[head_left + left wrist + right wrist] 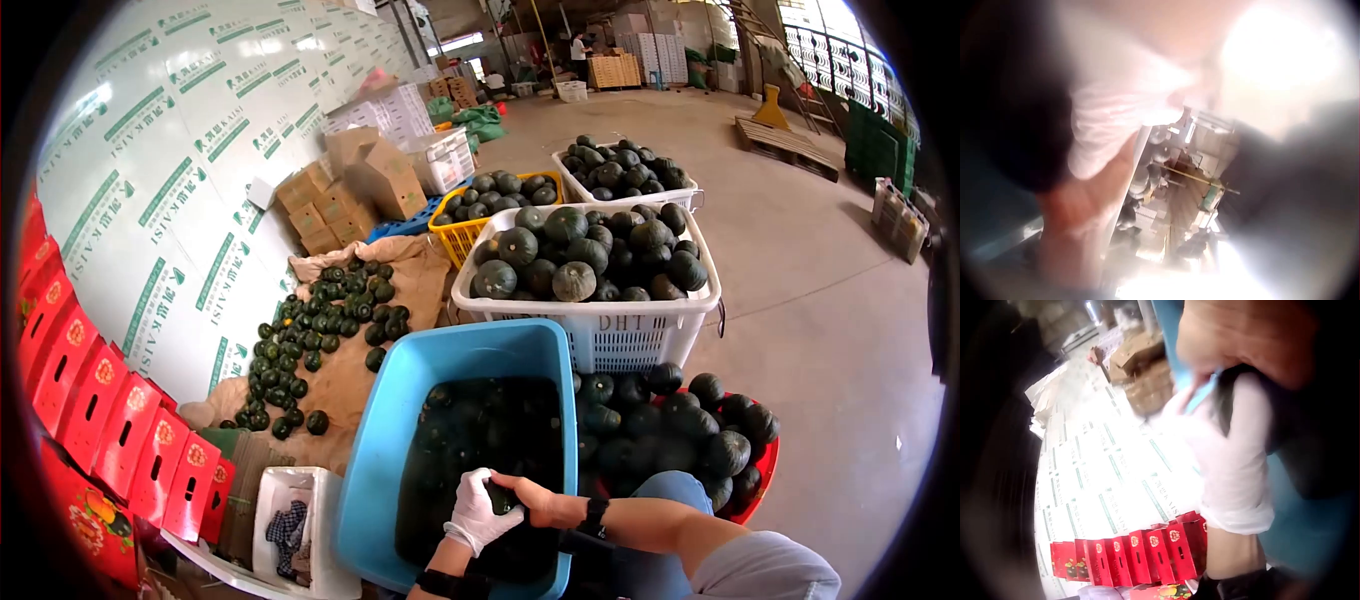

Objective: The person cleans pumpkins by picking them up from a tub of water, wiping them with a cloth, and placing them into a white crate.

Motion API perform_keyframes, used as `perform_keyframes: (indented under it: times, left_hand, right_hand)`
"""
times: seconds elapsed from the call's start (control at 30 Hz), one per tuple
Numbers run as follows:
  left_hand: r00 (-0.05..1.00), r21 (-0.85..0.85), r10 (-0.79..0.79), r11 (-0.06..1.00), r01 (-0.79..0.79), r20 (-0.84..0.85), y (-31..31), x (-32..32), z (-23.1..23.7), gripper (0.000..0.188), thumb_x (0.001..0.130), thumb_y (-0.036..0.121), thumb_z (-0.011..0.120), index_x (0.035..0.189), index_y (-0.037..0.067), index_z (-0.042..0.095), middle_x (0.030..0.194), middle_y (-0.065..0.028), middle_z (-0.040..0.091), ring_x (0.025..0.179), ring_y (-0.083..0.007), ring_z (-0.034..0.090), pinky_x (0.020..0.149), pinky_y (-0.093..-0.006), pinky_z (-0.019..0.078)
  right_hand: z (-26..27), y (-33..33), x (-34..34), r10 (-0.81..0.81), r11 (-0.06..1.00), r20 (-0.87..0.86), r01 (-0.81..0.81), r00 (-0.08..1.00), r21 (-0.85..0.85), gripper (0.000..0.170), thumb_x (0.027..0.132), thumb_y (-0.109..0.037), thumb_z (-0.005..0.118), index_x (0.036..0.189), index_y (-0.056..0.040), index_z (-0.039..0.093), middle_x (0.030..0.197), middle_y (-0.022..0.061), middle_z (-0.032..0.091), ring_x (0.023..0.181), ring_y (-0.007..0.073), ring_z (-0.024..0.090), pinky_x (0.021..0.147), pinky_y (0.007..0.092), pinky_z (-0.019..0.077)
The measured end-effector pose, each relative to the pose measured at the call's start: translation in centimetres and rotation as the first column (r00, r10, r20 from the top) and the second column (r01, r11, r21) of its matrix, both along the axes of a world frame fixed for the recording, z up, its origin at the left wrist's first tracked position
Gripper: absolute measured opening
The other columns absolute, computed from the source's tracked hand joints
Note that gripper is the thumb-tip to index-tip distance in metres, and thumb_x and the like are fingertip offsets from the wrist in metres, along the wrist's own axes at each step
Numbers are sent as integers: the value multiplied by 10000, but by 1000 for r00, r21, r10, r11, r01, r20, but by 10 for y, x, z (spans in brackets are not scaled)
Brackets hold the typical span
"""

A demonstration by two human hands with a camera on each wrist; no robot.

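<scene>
Gloved left grip (480,516) and bare right grip (541,503) both curled round one dark squash (500,497) over the blue tub (374,480), bottom centre, probably to catch drips.

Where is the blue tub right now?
Bottom centre of the head view: the blue tub stands just right of the foam box and left of the red tub.

The blue tub (376,465) near me is smooth plastic with a soft sheen; the white crate (625,345) beyond is slatted plastic, its squashes (575,282) matt and ribbed. That sackcloth (418,268) looks rough and crumpled, the red boxes (132,430) slick printed card, the pallet (785,147) bare wood.
</scene>
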State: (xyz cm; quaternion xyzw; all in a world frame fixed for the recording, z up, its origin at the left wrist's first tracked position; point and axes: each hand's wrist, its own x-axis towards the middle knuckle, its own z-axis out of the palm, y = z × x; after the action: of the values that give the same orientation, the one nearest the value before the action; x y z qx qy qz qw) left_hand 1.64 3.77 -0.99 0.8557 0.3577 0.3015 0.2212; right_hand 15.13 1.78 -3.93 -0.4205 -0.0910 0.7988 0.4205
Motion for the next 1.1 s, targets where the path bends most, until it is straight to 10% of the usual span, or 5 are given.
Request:
perform_keyframes:
  times: [0.2,0.53,0.8,1.0,1.1]
  left_hand:
    - [606,-370,251,926,78,755,-18,13,47,836,636,89,810,1316,22,328,1229,-128,424,1143,-243,459,991,-357,399]
    - [389,-631,564,774,60,728,-28,16,2,510,802,114,674,1257,43,456,1192,-134,537,1083,-217,528,936,-335,460]
    - [94,-859,874,486,-164,477,-5,20,21,398,872,270,715,1031,58,417,939,-53,488,821,-149,486,736,-297,463]
    - [542,-487,515,848,-209,664,-22,21,-8,167,935,186,624,960,58,520,923,-23,518,830,-109,467,757,-271,415]
    - [746,-340,302,934,-108,593,-45,25,-3,279,836,210,695,992,45,533,1014,-83,563,953,-191,530,876,-331,422]
  right_hand:
    - [27,-4,7,-10,999,-61,13,998,42,409,888,-446,624,1040,-67,661,1009,60,693,864,184,660,821,329,524]
    - [36,-10,-5,-264,857,823,-268,502,439,528,967,-457,482,968,49,630,851,225,656,789,328,649,720,392,508]
    - [22,-36,-33,-167,617,761,-536,627,577,536,1025,-440,322,931,36,550,802,276,594,784,418,592,686,460,458]
    - [11,-10,-29,-351,780,610,-138,711,610,567,982,-525,397,982,11,583,894,168,657,879,291,634,792,410,505]
    - [24,4,14,62,991,-312,-95,948,-91,680,901,-681,418,924,-29,610,904,118,660,855,262,624,801,404,522]
